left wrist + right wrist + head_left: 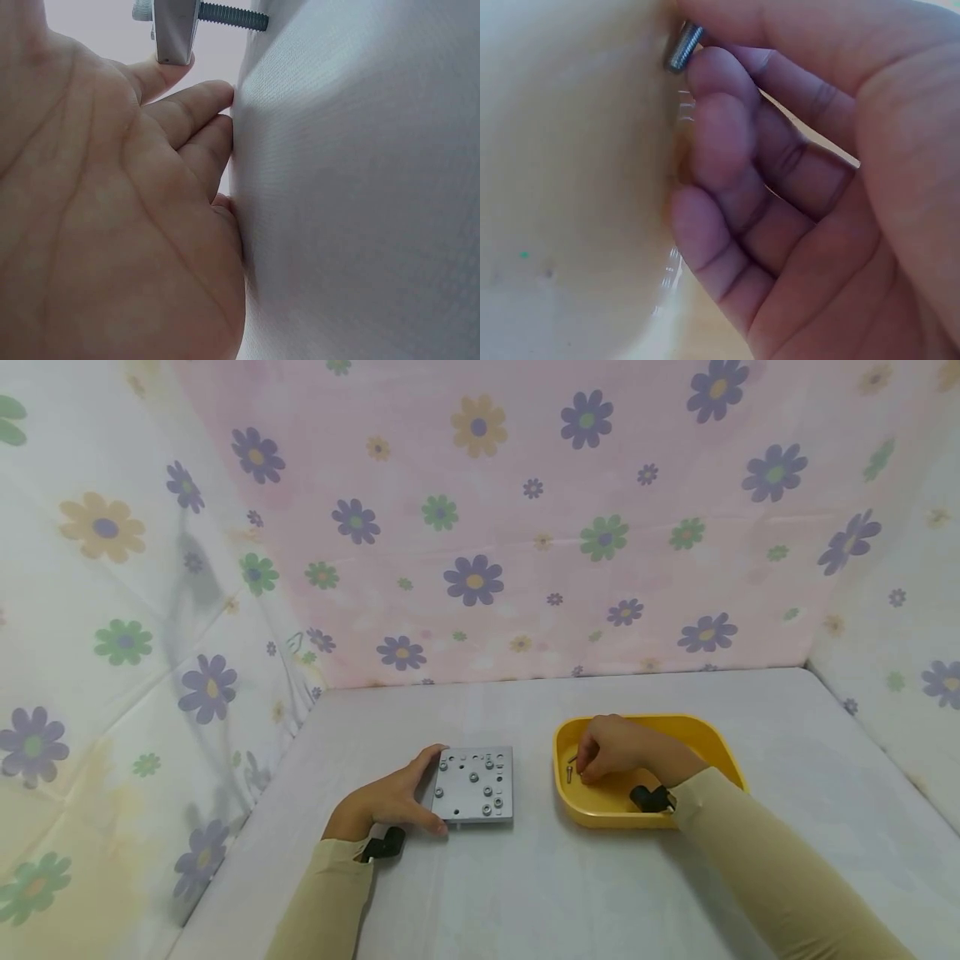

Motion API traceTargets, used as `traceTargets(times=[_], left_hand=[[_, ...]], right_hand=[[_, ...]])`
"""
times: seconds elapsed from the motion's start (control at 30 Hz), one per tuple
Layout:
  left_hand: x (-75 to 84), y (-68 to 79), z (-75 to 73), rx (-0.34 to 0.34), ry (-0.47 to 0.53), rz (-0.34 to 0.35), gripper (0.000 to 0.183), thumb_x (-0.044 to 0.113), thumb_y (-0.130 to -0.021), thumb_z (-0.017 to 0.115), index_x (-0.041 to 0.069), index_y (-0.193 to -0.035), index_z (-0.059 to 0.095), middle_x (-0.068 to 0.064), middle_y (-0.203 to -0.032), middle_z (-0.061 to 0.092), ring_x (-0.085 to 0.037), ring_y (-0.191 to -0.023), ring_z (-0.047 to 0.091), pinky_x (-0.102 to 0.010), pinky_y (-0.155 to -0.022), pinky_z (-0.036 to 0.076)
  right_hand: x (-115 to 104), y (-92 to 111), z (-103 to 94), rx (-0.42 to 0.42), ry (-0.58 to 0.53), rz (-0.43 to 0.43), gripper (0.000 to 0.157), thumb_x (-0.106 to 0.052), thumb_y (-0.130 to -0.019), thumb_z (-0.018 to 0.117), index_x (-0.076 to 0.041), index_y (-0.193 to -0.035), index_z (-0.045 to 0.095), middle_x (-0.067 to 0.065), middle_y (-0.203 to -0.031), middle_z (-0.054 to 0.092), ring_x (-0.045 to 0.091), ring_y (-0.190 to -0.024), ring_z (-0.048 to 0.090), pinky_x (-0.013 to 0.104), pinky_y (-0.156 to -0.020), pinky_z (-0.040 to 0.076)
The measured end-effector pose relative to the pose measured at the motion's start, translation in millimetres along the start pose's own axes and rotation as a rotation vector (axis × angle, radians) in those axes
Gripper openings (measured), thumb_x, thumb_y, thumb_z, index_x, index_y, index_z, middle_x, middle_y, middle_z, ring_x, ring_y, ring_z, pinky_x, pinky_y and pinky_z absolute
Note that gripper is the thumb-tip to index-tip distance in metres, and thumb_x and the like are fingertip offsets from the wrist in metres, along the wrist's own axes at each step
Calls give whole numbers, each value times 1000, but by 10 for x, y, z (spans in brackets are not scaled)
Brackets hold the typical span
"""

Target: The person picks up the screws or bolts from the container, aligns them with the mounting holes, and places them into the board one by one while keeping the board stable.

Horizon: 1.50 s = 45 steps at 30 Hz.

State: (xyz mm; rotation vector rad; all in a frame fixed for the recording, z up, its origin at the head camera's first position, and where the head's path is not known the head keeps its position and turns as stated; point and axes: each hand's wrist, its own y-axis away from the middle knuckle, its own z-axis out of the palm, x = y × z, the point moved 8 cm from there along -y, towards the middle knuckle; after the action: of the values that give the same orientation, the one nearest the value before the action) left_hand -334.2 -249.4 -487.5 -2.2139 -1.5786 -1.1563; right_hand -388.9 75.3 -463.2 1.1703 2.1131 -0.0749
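Note:
A grey metal plate (474, 783) with several holes and screws lies flat on the table. My left hand (393, 797) rests against its left edge with straight fingers, the thumb along the front corner. In the left wrist view a fingertip (161, 71) touches the plate's edge (174, 26), and a screw (232, 15) sticks through the plate. My right hand (609, 750) reaches into the yellow tray (705, 739). There its curled fingers (720, 105) pinch a small screw (682, 46) against the thumb. Another screw (568, 772) lies in the tray beside the hand.
The table (525, 877) is covered with pale cloth. Flowered fabric walls close it in at the back (480, 527), left and right. The tray stands about a hand's width to the right of the plate.

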Motion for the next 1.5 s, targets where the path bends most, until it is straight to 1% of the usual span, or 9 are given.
traceTargets(times=[0.17, 0.3, 0.47, 0.57, 0.63, 0.93, 1.2, 1.33, 1.5], left_hand=[[18, 12, 0, 0, 5, -4, 134, 44, -60, 98, 28, -164, 15, -2, -173, 15, -29, -160, 13, -59, -127, 14], [10, 11, 3, 0, 11, -8, 134, 43, -60, 98, 29, -163, 15, 0, -172, 15, -26, -160, 12, -57, -127, 13], [16, 10, -1, 1, 9, -5, 134, 43, -59, 99, 30, -163, 15, 0, -172, 15, -26, -160, 12, -57, -127, 14], [27, 18, -7, 3, 9, -7, 134, 42, -59, 99, 30, -163, 15, -1, -172, 15, -27, -160, 12, -59, -127, 14], [28, 21, -8, 1, 8, -13, 134, 42, -58, 99, 32, -163, 15, 1, -172, 15, -26, -160, 12, -57, -127, 14], [32, 5, 2, -2, 12, 6, 133, 43, -59, 99, 29, -163, 16, 0, -171, 18, -26, -159, 14, -58, -127, 13], [18, -8, 6, 0, 7, 8, 131, 44, -59, 98, 31, -162, 17, -1, -171, 19, -26, -159, 14, -58, -127, 13], [34, 5, 3, -2, 8, 4, 131, 43, -59, 98, 31, -162, 17, -2, -171, 18, -27, -159, 13, -58, -127, 12], [30, 13, -1, -2, 6, -3, 132, 43, -60, 98, 29, -163, 16, -3, -172, 17, -27, -159, 14, -59, -127, 13]], right_hand=[[-33, 14, -17, -1, 14, -16, 4, -16, -86, 82, -19, -89, 79, -6, -87, 72, 15, -79, 60, 30, -75, 52], [-51, 32, -47, 1, 23, -18, 4, -17, -86, 81, -20, -89, 79, -7, -87, 72, 15, -79, 60, 30, -75, 52], [-76, 60, -97, 8, 25, -13, 3, -18, -86, 80, -19, -89, 79, -5, -86, 72, 16, -77, 59, 29, -72, 51], [-115, 81, -135, 22, 32, -24, 3, -19, -87, 80, -17, -89, 79, -4, -84, 70, 16, -77, 58, 28, -71, 50], [-147, 100, -166, 37, 32, -33, 4, -20, -87, 79, -16, -89, 79, -4, -83, 69, 16, -76, 58, 28, -70, 50], [-201, 185, -303, 122, 28, -76, 6, -22, -89, 78, -20, -94, 79, -4, -83, 67, 16, -78, 56, 29, -70, 48], [-207, 220, -363, 165, -23, -88, 5, -25, -89, 79, -21, -93, 78, -4, -82, 66, 17, -79, 56, 31, -70, 49], [-226, 252, -388, 193, -85, -124, 8, -23, -90, 79, -17, -95, 79, -2, -79, 64, 18, -78, 56, 30, -70, 49], [-216, 260, -383, 217, -159, -137, 7, -24, -90, 80, -20, -95, 79, -2, -79, 62, 18, -79, 56, 29, -71, 50]])
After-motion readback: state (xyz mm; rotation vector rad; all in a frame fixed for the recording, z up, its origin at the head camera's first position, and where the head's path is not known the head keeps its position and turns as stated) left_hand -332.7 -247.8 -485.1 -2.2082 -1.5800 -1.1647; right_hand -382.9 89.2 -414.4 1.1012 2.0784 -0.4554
